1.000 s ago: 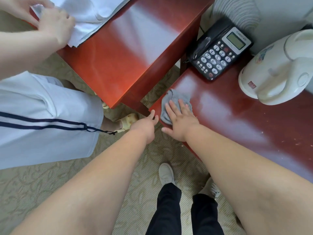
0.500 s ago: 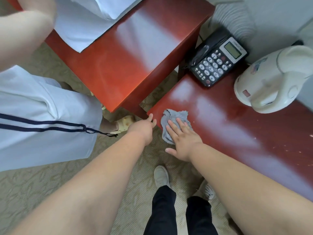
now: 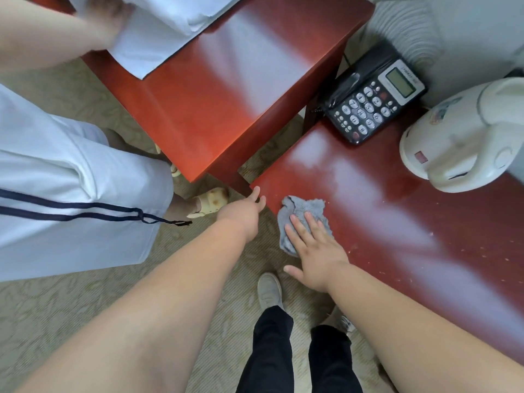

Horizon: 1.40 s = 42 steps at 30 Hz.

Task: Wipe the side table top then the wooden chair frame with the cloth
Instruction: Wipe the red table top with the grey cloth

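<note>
A glossy dark-red side table is seen at the right of the frame, over patterned carpet. Near centre, a grey cloth is pressed flat on the table's corner by the right hand, fingers straight and slightly apart. The corner edge is touched by the left hand, fingers loosely extended and holding nothing.

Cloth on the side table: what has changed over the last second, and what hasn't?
The right hand, fingers flat on the grey cloth, has drawn it back toward the near edge of the side table, away from the telephone. Nothing was gripped or let go. The left hand stays at the table's corner; the telephone and the white kettle have not moved.
</note>
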### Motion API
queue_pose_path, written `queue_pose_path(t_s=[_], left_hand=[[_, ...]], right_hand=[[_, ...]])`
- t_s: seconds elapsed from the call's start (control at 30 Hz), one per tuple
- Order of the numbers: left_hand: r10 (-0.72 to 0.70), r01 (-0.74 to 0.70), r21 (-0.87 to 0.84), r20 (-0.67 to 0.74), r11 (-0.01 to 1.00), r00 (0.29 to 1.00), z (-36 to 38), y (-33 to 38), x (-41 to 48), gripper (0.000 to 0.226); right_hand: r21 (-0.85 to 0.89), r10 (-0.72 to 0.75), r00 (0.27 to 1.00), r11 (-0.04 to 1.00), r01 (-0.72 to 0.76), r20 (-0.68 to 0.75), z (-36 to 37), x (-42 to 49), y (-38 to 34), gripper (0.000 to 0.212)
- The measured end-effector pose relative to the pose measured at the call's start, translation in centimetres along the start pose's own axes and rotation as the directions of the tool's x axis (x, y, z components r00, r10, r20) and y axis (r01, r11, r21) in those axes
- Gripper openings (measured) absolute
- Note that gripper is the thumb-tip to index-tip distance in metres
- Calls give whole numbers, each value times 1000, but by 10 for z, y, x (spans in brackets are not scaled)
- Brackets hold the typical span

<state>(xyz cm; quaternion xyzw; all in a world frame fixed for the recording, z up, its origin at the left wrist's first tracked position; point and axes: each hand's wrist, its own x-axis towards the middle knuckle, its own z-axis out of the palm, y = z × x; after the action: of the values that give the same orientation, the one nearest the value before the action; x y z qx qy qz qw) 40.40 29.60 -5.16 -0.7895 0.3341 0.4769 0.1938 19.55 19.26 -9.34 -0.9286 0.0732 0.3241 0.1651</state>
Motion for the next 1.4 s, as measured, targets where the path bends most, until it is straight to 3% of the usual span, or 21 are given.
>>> queue_pose_path(t_s=[0.27,0.43,0.6,0.87,1.03,1.13,1.23,1.4], left_hand=[[-1,1,-6,-25,1000,1000,8,-4,5,97],[4,-4,-1,-22,1000,1000,3,-3,-1,96],[-4,4,-22,6,1000,1000,-1,-2,0,94],[7,-7,-3,-78,1000,997,7,-2,-3,90],[5,-5,-18,-28,1000,1000,3,-3,-2,95],[4,-5,-25,-34,1000,999,5,-3,-1,91],[-8,6,-36,-48,999,999,6,-1,1,89],[-13,12,-30,-47,999,999,9,-1,1,88]], right_hand=[[23,69,997,997,-69,-32,-70,77,-7,98],[24,66,993,998,-64,-93,-41,47,-11,97],[64,94,994,994,-90,-54,-25,12,-6,97],[29,108,994,994,-108,-19,-70,78,-17,103],[36,96,994,995,-95,-55,-20,15,-10,105],[-2,129,991,992,-129,16,-2,-13,-5,107],[-73,162,985,985,-158,56,-8,5,-6,112],[-16,173,985,985,-174,-25,-55,64,-1,111]])
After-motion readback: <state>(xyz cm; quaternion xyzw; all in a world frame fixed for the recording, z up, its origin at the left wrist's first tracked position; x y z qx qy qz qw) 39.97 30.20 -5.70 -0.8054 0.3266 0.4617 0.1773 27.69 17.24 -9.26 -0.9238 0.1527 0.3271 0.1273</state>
